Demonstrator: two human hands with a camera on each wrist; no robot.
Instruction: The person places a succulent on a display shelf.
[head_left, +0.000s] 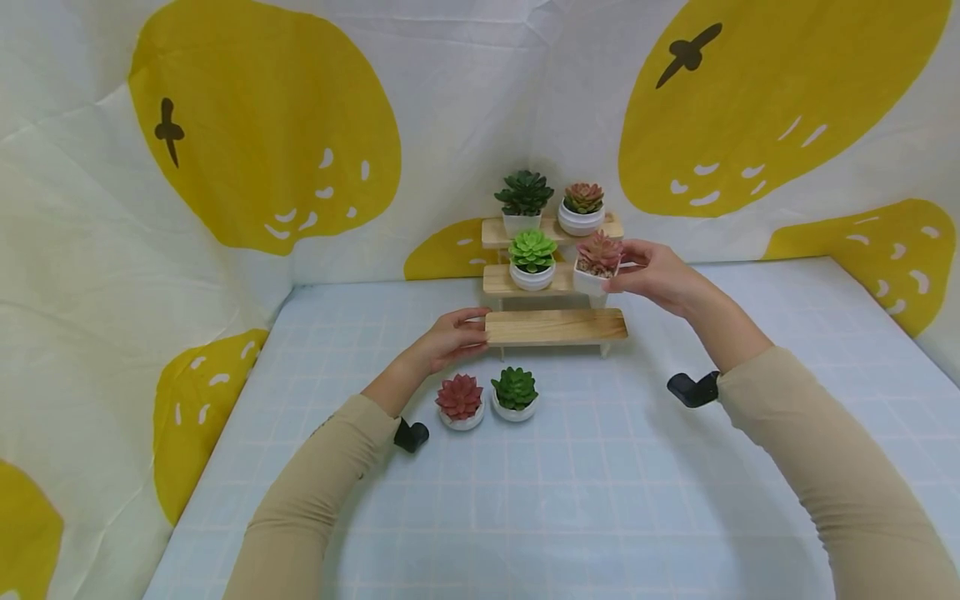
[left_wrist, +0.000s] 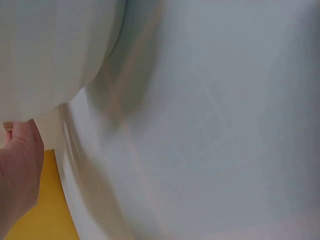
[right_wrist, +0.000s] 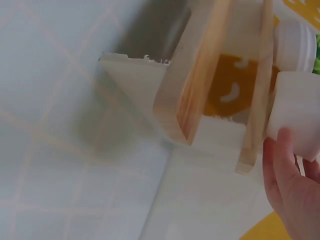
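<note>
My right hand (head_left: 660,275) grips a white square pot (right_wrist: 297,112) that bears a dusty-pink succulent (head_left: 600,252). This pot is at the right end of the middle step of a three-step wooden plant stand (head_left: 555,327). With my left hand (head_left: 450,337) I hold the left end of the stand's lowest board; in the left wrist view the hand (left_wrist: 20,170) shows only at the left edge. Beside the pink plant on the middle step is a bright green succulent (head_left: 532,252). On the top step stand a dark green succulent (head_left: 525,193) and a red-green one (head_left: 582,200).
On the table in front of the stand sit a red succulent (head_left: 460,397) and a green succulent (head_left: 515,389), each in a round white pot. A white cloth (head_left: 465,100) with yellow fruit prints hangs behind the pale blue gridded table (head_left: 562,517).
</note>
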